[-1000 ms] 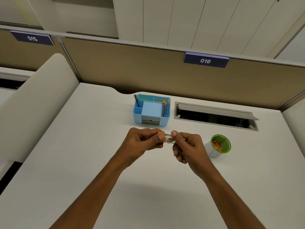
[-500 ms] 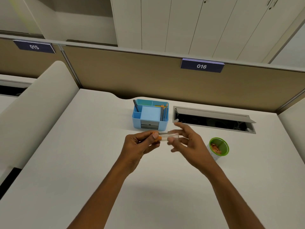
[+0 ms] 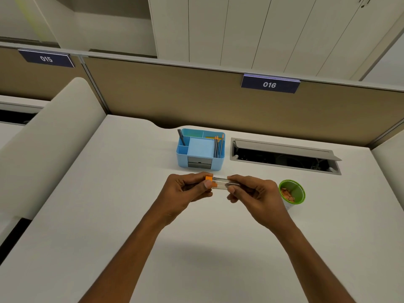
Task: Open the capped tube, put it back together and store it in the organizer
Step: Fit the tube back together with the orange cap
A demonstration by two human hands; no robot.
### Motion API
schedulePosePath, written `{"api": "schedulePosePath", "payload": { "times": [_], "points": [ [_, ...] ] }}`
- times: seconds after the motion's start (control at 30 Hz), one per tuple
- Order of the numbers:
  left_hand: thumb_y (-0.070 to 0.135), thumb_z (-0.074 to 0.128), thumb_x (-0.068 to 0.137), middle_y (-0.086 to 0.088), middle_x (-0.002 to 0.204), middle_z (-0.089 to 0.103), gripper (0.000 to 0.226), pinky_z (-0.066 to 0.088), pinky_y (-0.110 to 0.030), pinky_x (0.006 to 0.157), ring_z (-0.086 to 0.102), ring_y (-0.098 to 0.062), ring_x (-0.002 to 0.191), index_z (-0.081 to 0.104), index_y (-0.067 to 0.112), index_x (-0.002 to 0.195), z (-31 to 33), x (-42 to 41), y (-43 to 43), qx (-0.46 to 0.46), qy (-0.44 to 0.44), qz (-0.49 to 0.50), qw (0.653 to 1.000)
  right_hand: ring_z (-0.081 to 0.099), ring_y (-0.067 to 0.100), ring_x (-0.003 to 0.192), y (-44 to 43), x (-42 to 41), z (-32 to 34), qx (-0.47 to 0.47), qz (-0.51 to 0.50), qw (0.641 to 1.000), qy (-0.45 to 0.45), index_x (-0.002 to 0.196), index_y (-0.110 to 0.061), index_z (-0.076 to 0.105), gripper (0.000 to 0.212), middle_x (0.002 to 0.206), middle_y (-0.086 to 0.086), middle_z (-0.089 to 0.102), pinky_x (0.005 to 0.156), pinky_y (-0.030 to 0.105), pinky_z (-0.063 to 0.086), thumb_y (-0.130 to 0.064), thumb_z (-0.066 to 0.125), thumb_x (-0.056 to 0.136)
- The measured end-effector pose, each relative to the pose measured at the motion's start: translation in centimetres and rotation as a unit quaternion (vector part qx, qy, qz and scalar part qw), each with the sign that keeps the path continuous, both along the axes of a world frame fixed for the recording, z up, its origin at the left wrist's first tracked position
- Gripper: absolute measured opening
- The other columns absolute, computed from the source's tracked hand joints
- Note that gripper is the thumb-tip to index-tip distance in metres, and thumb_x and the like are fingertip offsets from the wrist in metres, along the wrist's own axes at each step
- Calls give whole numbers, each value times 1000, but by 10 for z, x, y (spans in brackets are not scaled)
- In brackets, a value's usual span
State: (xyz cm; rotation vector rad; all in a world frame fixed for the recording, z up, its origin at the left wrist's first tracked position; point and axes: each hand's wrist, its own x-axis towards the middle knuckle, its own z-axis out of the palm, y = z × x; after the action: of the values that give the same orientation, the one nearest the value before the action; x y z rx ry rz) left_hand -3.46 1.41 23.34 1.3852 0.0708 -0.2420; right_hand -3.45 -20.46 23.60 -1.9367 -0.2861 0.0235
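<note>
Just before the organizer point(image 3: 200, 149), left fingers point(image 3: 207, 184) are pinching the cap point(image 3: 209, 178) and right fingers point(image 3: 231, 189) the tube point(image 3: 220, 184); a hard tug risks dropping either.

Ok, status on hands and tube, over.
Left hand pinching orange cap; right hand gripping clear tube. Held above desk. Blue organizer just beyond, path unobstructed.

"015" and "016" on dark plates point(image 3: 270, 84) atop partition point(image 3: 196, 95)
</note>
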Motion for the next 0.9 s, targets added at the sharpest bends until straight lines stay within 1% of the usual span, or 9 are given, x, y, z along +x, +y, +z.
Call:
{"api": "schedulePosePath", "payload": {
  "times": [0.07, 0.17, 0.27, 0.4, 0.53, 0.63, 0.73, 0.83, 0.9],
  "points": [
    [8, 70, 86, -1, 95, 82, 27, 60, -25, 79, 77, -24, 92, 74, 15, 112, 2, -1, 1, 12, -14, -19, 1000, 77, 19, 72, -1, -1, -1, 13, 3, 1000, 27, 118, -12, 73, 28, 80, 4, 80, 76, 27, 62, -16, 70, 91],
    [22, 73, 80, -3, 99, 81, 30, 62, -33, 86, 76, -27, 95, 75, 23, 111, 4, -3, 3, 49, -47, -44, 997, 75, 25, 66, 0, -1, 1, 41, 15, 997, 70, 112, -14, 75, 26, 76, 10, 79, 69, 30, 63, -24, 67, 90],
    [28, 72, 81, -5, 103, 78, 34, 60, -39, 94, 75, -26, 96, 74, 25, 115, 2, -2, 7, 106, -82, -59, 989, 71, 27, 62, 2, -2, 3, 84, 20, 990, 116, 105, -12, 77, 18, 80, 17, 77, 60, 30, 59, -14, 63, 96],
    [29, 72, 84, -2, 103, 78, 38, 57, -40, 98, 71, -26, 100, 73, 19, 121, 2, 0, 7, 138, -115, -77, 981, 60, 21, 51, 1, -2, 7, 144, 15, 973, 179, 95, -1, 77, 29, 68, 15, 69, 47, 25, 48, -27, 62, 92],
    [22, 71, 85, -3, 109, 78, 37, 59, -36, 95, 73, -25, 101, 72, 16, 122, 2, 1, 5, 101, -110, -63, 987, 56, 20, 46, 3, 0, 11, 147, 10, 967, 206, 94, 3, 74, 42, 61, 10, 65, 43, 23, 43, -37, 61, 92],
    [24, 71, 82, -5, 110, 79, 37, 60, -36, 91, 75, -28, 100, 73, 19, 118, 1, 0, 3, 53, -86, -47, 994, 59, 22, 49, 5, 2, 13, 131, 3, 973, 189, 95, -1, 74, 37, 64, 11, 68, 45, 25, 46, -34, 58, 97],
    [22, 71, 80, -10, 103, 79, 32, 62, -31, 84, 76, -31, 94, 75, 22, 112, 0, -2, 0, 29, -73, -38, 996, 55, 20, 44, 7, 3, 12, 128, -12, 974, 188, 91, -3, 76, 36, 59, 9, 65, 42, 23, 42, -34, 57, 98],
    [14, 70, 83, -7, 97, 80, 28, 62, -29, 80, 76, -30, 89, 75, 17, 110, -2, -4, -3, 10, -64, -27, 998, 50, 16, 41, 9, 4, 11, 150, -15, 967, 205, 91, 0, 76, 39, 57, 8, 62, 41, 21, 38, -35, 59, 97],
    [5, 68, 87, -13, 98, 79, 26, 62, -31, 80, 77, -29, 87, 75, 14, 111, -5, -2, -5, 9, -64, -16, 998, 46, 14, 40, 11, 6, 10, 175, -17, 958, 225, 92, 4, 75, 41, 56, 8, 60, 41, 21, 36, -34, 59, 96]
  ]
}}
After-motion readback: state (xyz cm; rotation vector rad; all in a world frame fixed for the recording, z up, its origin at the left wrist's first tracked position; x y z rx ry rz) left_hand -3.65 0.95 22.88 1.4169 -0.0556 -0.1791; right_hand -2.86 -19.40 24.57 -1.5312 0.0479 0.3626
